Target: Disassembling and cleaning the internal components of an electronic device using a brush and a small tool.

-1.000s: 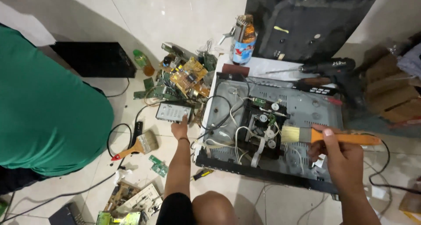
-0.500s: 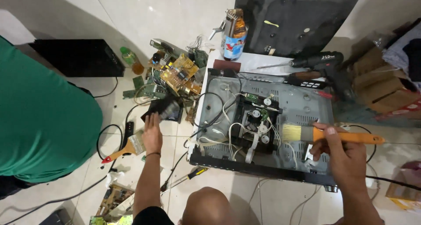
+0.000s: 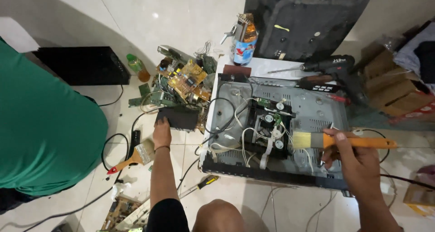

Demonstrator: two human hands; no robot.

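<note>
The right hand (image 3: 355,157) is clenched around the orange handle of a paintbrush (image 3: 335,140), its pale bristles resting over the opened metal chassis (image 3: 312,112) beside the black central mechanism (image 3: 267,128) with its white wires; the left hand (image 3: 161,133) reaches out to the floor, fingers laid on the near edge of a dark flat board (image 3: 179,118), which lies just left of the chassis below a heap of yellow circuit boards (image 3: 186,80); whether it grips the board I cannot tell; a second brush (image 3: 136,156) lies near that wrist
</note>
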